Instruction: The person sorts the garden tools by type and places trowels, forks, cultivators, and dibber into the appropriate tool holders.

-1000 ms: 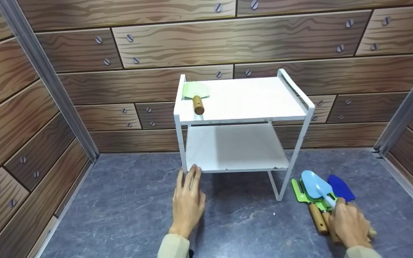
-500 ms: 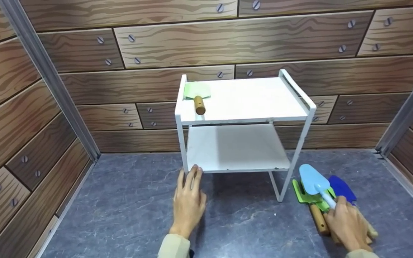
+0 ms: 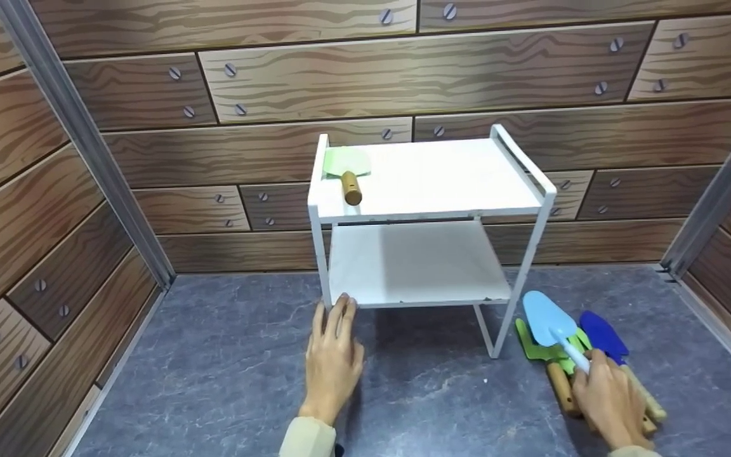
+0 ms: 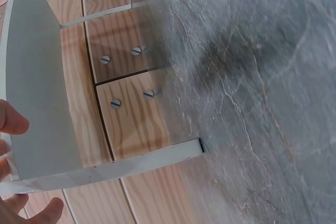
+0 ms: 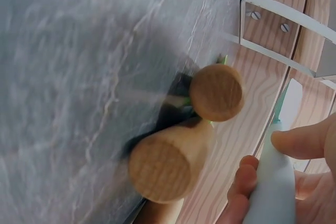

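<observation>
My right hand (image 3: 610,397) grips the handle of a light blue trowel (image 3: 549,317), its blade raised over a small pile of garden tools. In the right wrist view, thumb and fingers wrap the trowel's pale handle (image 5: 273,182). Beneath it lie green-headed tools (image 3: 533,346) with wooden handles (image 3: 562,387) and a dark blue shovel (image 3: 603,333). My left hand (image 3: 332,368) reaches forward with fairly straight fingers, fingertips at the front left corner of the lower shelf (image 3: 416,263) of a white two-tier rack (image 3: 441,174). A green spatula-shaped tool (image 3: 348,162) lies on the top shelf's left side.
The rack stands on a grey marbled floor (image 3: 232,368) close to the wood-patterned back wall (image 3: 264,149). Side walls with metal corner strips (image 3: 102,158) enclose the space left and right. The rack's right front leg (image 3: 518,279) stands just left of the tool pile.
The right hand has lifted the light blue trowel slightly off the pile and shifted it a little left. The left hand and the rack have stayed in place.
</observation>
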`<state>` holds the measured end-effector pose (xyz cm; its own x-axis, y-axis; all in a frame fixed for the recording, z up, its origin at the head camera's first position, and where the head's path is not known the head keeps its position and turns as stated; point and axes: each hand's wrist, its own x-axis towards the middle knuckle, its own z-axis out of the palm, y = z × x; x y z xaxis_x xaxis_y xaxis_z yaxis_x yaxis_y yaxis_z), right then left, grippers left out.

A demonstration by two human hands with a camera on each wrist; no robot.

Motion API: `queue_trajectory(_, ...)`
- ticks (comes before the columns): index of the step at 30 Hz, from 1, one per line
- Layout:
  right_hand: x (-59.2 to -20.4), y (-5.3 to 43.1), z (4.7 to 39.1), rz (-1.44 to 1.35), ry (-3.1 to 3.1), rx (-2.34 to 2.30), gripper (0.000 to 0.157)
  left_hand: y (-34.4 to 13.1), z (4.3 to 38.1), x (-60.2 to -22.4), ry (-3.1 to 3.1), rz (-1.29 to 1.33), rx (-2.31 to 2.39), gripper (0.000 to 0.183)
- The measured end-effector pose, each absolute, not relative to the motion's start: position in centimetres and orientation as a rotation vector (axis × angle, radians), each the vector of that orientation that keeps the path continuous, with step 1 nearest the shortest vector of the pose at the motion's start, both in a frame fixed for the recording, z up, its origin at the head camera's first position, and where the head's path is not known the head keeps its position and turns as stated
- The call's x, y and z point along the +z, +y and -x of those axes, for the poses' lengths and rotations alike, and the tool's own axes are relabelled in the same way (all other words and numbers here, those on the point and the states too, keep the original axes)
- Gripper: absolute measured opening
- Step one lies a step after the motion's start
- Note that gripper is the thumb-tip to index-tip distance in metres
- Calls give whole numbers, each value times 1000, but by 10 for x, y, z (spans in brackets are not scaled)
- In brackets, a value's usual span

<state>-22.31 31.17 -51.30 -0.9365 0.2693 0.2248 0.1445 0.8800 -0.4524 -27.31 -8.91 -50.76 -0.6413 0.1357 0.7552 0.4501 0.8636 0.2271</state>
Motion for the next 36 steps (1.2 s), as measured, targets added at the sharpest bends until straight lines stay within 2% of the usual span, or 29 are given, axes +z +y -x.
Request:
queue_trajectory(5,-515,308,220,283,-2723,642,34,-89,273,-508,-2254,417,-505,65)
queue_trajectory(36,-511,293,217,348,-2547,903,32,-89,273,-508,-2248,420,-490,66)
